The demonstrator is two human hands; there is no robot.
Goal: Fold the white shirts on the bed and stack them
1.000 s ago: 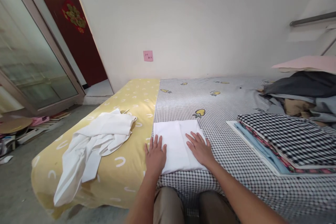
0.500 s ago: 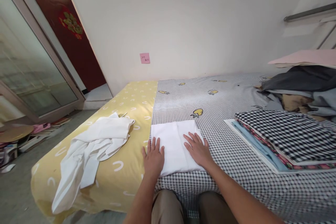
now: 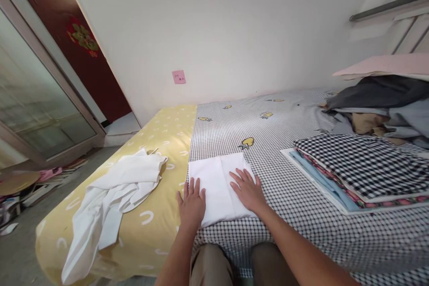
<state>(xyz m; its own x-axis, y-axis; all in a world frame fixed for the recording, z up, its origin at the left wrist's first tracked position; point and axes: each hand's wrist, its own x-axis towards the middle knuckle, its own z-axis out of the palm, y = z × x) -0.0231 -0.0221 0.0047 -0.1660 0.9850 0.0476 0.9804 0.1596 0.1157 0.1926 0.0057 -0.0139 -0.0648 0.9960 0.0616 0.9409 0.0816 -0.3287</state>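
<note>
A white cloth, folded into a flat rectangle with a crease down its middle, lies on the checked bedsheet in front of me. My left hand rests flat at its left edge, fingers spread and pointing away from me. Across the cloth's right side lies my right hand, palm down with its fingers apart. Neither hand grips anything. To the left, a crumpled white garment is spread loosely on the yellow sheet.
At the right sits a stack of folded fabrics with a black-and-white checked cloth on top. Behind it are heaped dark and grey clothes under a pink piece. A pink note is stuck to the wall. Books lie on the floor.
The view has turned slightly, so the whole scene sits a little further left. Both hands stay flat on the folded cloth, with no clear movement against it.
</note>
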